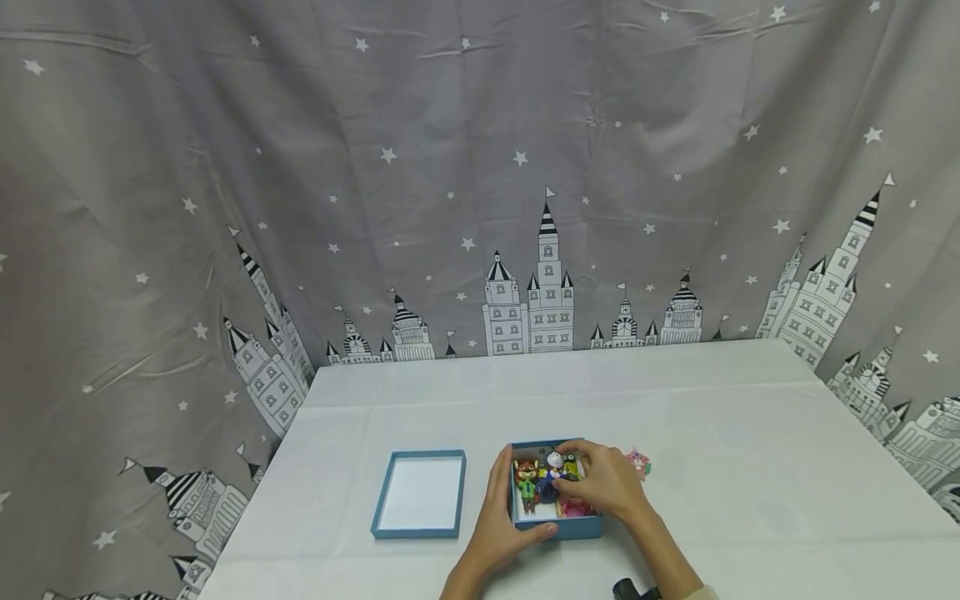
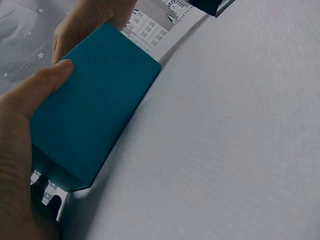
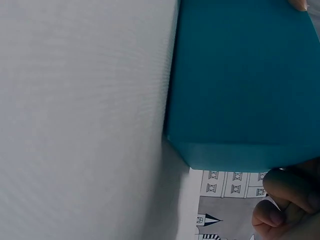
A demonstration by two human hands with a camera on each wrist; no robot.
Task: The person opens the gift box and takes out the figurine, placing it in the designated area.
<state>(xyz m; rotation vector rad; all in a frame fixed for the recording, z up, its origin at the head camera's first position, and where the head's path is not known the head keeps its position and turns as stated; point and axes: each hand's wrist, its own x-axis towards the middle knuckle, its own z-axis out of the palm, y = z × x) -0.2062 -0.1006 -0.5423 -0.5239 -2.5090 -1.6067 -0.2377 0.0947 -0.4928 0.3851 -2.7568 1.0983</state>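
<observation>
A blue box (image 1: 579, 528) stands uncovered on the table, with several small figurines inside. My left hand (image 1: 495, 525) holds its left side, thumb on the front wall and fingers along the side. In the left wrist view the left thumb (image 2: 52, 82) lies on the blue front wall. Over the box, my right hand (image 1: 611, 483) pinches a white-headed figurine in a dark blue dress (image 1: 547, 492). A fox figurine (image 1: 527, 483) in green lies to its left. Yellow and pink figures lie partly under the right hand. The right wrist view hides the pinched figurine behind the box.
A shallow blue-rimmed lid (image 1: 375, 508) with a white inside lies to the left of the box. Beyond the right hand is a small pink figurine (image 1: 640, 463). A black object (image 1: 626, 589) shows by the right wrist. A grey castle-print curtain (image 1: 450, 167) hangs behind the white table.
</observation>
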